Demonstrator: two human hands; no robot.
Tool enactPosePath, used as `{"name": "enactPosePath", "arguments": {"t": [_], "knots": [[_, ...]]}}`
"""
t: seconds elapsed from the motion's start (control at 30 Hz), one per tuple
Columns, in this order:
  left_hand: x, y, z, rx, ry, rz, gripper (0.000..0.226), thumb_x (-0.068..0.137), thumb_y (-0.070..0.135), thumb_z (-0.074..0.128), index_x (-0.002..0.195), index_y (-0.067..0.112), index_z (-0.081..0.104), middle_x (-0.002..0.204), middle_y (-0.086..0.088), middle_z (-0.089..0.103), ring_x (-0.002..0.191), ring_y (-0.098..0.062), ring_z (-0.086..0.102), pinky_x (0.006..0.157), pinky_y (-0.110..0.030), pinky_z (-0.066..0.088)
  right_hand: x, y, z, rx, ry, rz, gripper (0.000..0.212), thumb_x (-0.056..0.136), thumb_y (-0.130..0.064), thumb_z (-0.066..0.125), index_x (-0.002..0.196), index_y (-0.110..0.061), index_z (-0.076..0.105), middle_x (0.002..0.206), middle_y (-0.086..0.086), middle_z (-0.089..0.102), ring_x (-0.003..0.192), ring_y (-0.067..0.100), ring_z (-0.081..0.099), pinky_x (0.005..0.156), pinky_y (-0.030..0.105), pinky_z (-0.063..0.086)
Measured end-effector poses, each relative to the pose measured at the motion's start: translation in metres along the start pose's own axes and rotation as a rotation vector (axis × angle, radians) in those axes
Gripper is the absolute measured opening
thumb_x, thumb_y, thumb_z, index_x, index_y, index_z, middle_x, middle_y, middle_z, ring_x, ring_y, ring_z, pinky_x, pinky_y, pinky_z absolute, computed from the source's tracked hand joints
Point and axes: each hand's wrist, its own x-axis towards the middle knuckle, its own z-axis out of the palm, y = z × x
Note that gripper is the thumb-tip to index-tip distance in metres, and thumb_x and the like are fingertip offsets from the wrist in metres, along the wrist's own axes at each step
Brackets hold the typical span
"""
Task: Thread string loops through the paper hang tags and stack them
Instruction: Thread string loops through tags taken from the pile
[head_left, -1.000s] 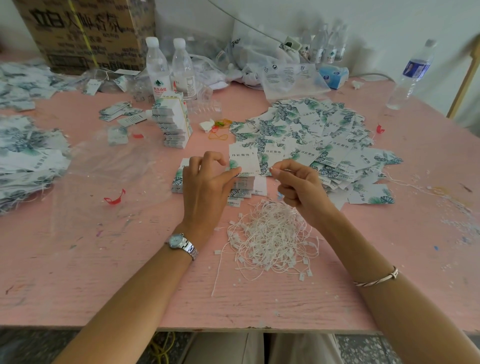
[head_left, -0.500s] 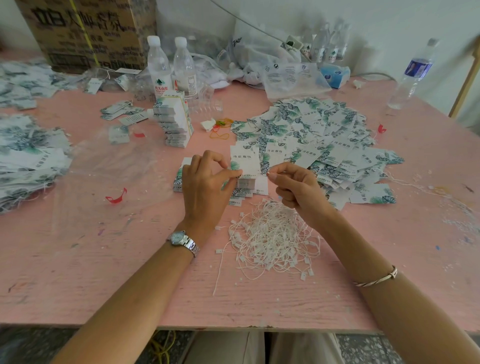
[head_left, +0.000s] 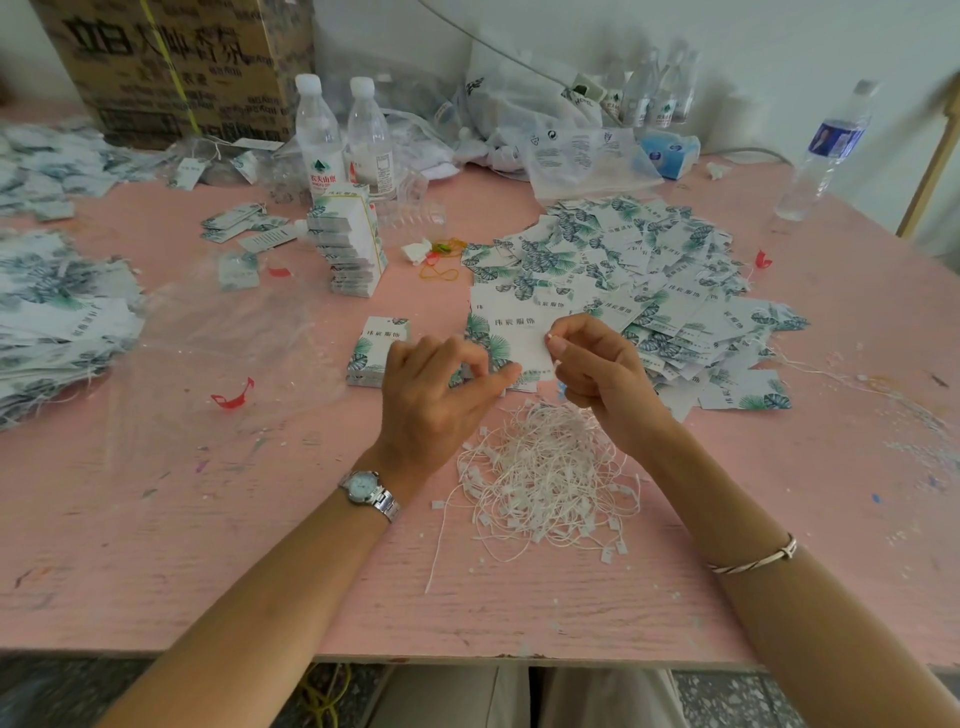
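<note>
Pinching a tag by its lower edge, the left hand holds it just beyond the strings. The right hand has thumb and forefinger closed at the tag's right edge; whether a string lies between them is too fine to tell. I judge this to be the threading step for one tag among very many.

Far left of the strings, a heap of tags with white threads trailing looks finished. Beyond and right of the strings, a wide spread of loose tags seems to be waiting, so much of the work appears left. A small stack sits beyond-left of the strings, and a taller one stands farther off.

Tags are flat white card rectangles with green leaf print and dark characters. The strings are thin white cord with small flat tabs, tangled in a loose nest. The counter is pink, grainy and scuffed.
</note>
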Motion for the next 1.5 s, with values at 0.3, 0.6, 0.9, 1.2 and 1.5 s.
{"name": "enactPosePath", "arguments": {"t": [0.3, 0.6, 0.9, 1.2, 1.5], "knots": [[0.000, 0.002, 0.000, -0.142, -0.103, 0.055, 0.016, 0.089, 0.037, 0.076, 0.091, 0.022, 0.083, 0.097, 0.006, 0.060, 0.078, -0.014, 0.047, 0.070, -0.035, 0.033, 0.001, -0.001, -0.002, -0.064, 0.109, -0.038, 0.003, 0.083, -0.012, 0.068, 0.083, -0.009, 0.066, 0.050, -0.011, 0.044, 0.044, 0.007, 0.025, 0.045, 0.018, 0.023], [-0.002, 0.003, 0.002, -0.618, -0.087, -0.815, 0.032, 0.094, 0.037, 0.061, 0.114, 0.013, 0.071, 0.095, -0.002, 0.060, 0.077, -0.018, 0.053, 0.074, -0.017, 0.039, 0.000, 0.000, -0.003, -0.135, 0.059, -0.110, 0.008, 0.084, -0.011, 0.072, 0.080, -0.018, 0.075, 0.051, -0.009, 0.049, 0.044, 0.009, 0.026, 0.045, 0.018, 0.025], [-0.004, 0.005, 0.010, -0.868, -0.238, -1.011, 0.022, 0.096, 0.014, 0.067, 0.077, 0.024, 0.066, 0.067, 0.018, 0.054, 0.066, -0.001, 0.043, 0.066, -0.015, 0.037, -0.004, 0.004, 0.003, -0.394, -0.106, -0.129, 0.006, 0.091, -0.015, 0.071, 0.091, -0.008, 0.072, 0.061, 0.031, 0.045, 0.047, 0.024, 0.021, 0.050, 0.028, 0.019], [0.000, 0.010, 0.009, -1.020, -0.294, -1.076, 0.037, 0.084, 0.044, 0.065, 0.100, 0.012, 0.071, 0.088, -0.034, 0.058, 0.081, -0.025, 0.046, 0.075, -0.040, 0.038, -0.009, -0.001, 0.010, -0.536, -0.160, -0.128, 0.002, 0.092, -0.006, 0.069, 0.090, -0.006, 0.070, 0.057, 0.031, 0.044, 0.047, 0.025, 0.025, 0.049, 0.030, 0.022], [-0.006, 0.008, 0.012, -1.001, -0.298, -1.083, 0.024, 0.082, 0.045, 0.070, 0.085, 0.022, 0.066, 0.072, 0.000, 0.064, 0.069, -0.011, 0.052, 0.061, -0.024, 0.043, -0.011, -0.002, 0.012, -0.649, -0.196, -0.191, 0.004, 0.090, 0.003, 0.068, 0.088, -0.001, 0.070, 0.057, -0.021, 0.056, 0.045, 0.009, 0.027, 0.049, 0.019, 0.025]]}}
